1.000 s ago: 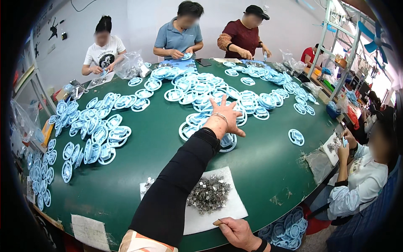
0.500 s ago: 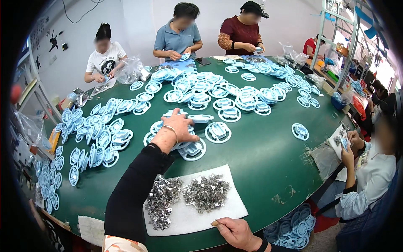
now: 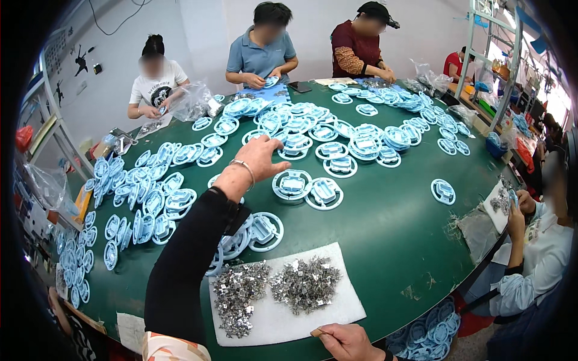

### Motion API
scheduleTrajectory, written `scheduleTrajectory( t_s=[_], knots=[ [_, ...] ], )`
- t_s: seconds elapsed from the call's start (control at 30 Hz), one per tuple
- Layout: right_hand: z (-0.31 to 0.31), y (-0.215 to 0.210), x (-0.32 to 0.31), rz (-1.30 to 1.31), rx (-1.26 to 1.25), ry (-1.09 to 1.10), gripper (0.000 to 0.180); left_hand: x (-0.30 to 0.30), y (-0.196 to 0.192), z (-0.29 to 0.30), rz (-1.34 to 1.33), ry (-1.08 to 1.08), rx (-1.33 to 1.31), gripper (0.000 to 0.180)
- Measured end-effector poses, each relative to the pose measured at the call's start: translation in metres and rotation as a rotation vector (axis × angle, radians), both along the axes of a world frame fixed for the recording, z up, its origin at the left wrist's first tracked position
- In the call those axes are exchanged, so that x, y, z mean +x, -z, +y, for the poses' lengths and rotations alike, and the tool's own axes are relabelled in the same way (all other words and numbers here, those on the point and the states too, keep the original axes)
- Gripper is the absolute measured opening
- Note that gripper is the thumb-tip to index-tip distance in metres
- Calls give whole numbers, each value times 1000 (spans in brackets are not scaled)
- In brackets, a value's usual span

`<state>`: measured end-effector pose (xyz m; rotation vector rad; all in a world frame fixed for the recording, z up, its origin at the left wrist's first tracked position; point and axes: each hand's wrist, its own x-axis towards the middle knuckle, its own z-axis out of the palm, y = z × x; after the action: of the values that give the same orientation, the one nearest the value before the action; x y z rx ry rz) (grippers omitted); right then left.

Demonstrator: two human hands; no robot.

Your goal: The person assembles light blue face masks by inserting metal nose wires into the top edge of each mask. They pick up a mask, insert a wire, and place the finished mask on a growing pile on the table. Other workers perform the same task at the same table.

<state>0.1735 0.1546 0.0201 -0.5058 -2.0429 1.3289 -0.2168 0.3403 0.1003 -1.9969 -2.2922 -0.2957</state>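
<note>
My left hand (image 3: 257,161) reaches out over the green table (image 3: 385,240), fingers spread and holding nothing. Its fingertips are close to a heap of light-blue round plastic parts (image 3: 295,144); I cannot tell whether they touch. Two blue parts (image 3: 292,184) lie just right of the hand, and more (image 3: 265,232) sit partly hidden under my left forearm. In front of me, a white foam pad (image 3: 349,304) carries two piles of small metal clips (image 3: 306,284). At the pad's near edge my right hand (image 3: 350,343) is closed on a small tan piece (image 3: 318,332).
Blue parts (image 3: 153,201) are heaped along the left side and across the middle. One blue part (image 3: 443,192) lies alone at right. Several people work around the table with blue parts. A sack of blue parts (image 3: 424,331) stands below the right edge.
My left hand has moved farther out and opened wider, off the near blue parts. A tilted blue part beside it now lies flat. The far-right person's hands have lowered to the table.
</note>
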Motion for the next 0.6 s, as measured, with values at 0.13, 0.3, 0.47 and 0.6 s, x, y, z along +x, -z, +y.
scheduleTrajectory(
  t_s=[0.13,0.3,0.47,0.6],
  knots=[
    [2,2,0,12,-29,-26,17,-20,22,66,-75,-187,-109,84],
    [8,8,-1,28,-19,-25,17,-54,59,123,-281,-158,-331,82],
    [8,2,-3,38,-21,-43,17,-50,47,83,-223,-161,-306,62],
    [3,4,-2,-18,-24,-25,16,-42,36,37,-183,-76,-421,55]
  ],
)
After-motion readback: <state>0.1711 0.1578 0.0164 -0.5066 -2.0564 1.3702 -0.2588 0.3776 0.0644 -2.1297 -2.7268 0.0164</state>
